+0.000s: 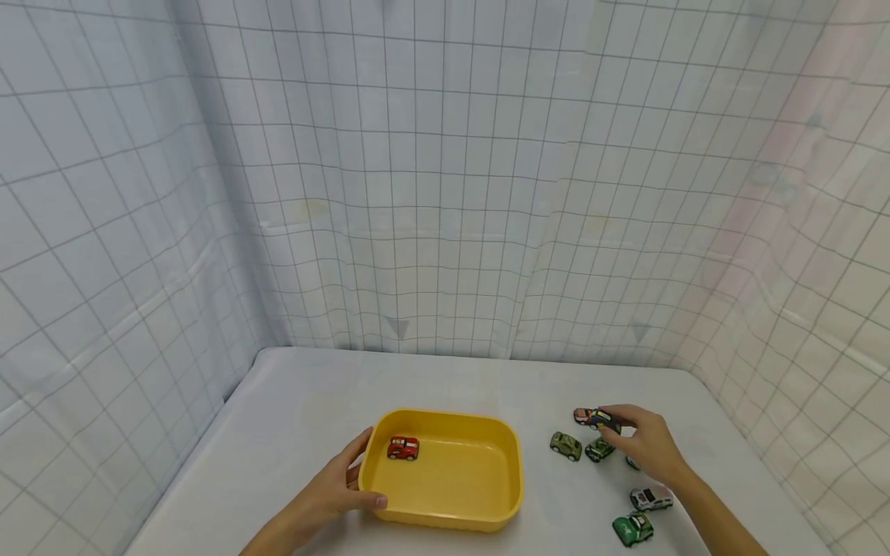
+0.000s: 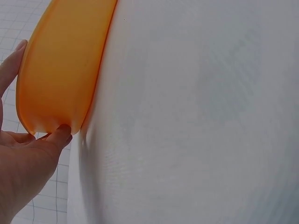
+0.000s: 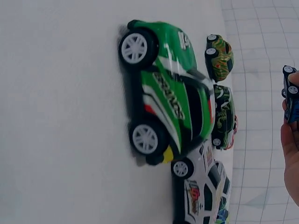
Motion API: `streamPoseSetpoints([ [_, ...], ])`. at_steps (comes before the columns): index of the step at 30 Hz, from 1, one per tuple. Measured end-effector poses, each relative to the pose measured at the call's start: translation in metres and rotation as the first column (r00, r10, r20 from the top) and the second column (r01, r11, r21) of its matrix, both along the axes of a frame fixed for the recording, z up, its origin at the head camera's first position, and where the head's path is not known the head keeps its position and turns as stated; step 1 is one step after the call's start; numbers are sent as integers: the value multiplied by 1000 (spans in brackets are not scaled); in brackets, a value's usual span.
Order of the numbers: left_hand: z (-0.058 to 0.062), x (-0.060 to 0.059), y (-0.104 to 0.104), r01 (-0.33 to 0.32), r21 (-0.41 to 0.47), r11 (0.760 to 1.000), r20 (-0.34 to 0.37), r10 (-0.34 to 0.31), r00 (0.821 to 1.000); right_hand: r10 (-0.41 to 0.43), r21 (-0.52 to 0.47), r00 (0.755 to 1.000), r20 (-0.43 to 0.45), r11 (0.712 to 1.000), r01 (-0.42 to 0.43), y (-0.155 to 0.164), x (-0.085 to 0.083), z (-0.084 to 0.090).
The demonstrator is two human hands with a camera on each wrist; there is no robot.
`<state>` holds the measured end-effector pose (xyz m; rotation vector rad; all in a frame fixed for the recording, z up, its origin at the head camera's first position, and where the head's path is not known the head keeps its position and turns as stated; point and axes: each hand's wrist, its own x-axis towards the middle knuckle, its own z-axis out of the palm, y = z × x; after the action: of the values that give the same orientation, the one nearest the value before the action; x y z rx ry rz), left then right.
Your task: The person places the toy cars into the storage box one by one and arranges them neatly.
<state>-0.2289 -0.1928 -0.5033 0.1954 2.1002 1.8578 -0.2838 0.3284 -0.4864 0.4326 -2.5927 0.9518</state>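
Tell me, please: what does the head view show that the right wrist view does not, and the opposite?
Only the head view shows the yellow tray, the red car inside it and the left hand gripping it. Only the right wrist view shows legible lettering on the green car. Both show that car, the white car, two camouflage cars and the right hand holding a dark blue car.

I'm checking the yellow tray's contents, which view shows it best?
The head view: it looks down into the tray, showing the red car. Left wrist shows only part of its outside; right wrist, none.
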Motion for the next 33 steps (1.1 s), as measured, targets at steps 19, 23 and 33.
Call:
streamPoseSetpoints([
  [19, 1, 0, 5, -29, -46, 999, 12, 29, 999, 185, -28, 983, 5, 982, -184, -60, -15, -6],
  [23, 1, 2, 4, -25, -26, 999, 19, 26, 999, 235, -48, 972, 4, 971, -235, -70, -17, -5],
  [33, 3, 0, 2, 18, 43, 999, 24, -19, 1000, 312, -36, 949, -41, 949, -314, -100, -21, -2],
])
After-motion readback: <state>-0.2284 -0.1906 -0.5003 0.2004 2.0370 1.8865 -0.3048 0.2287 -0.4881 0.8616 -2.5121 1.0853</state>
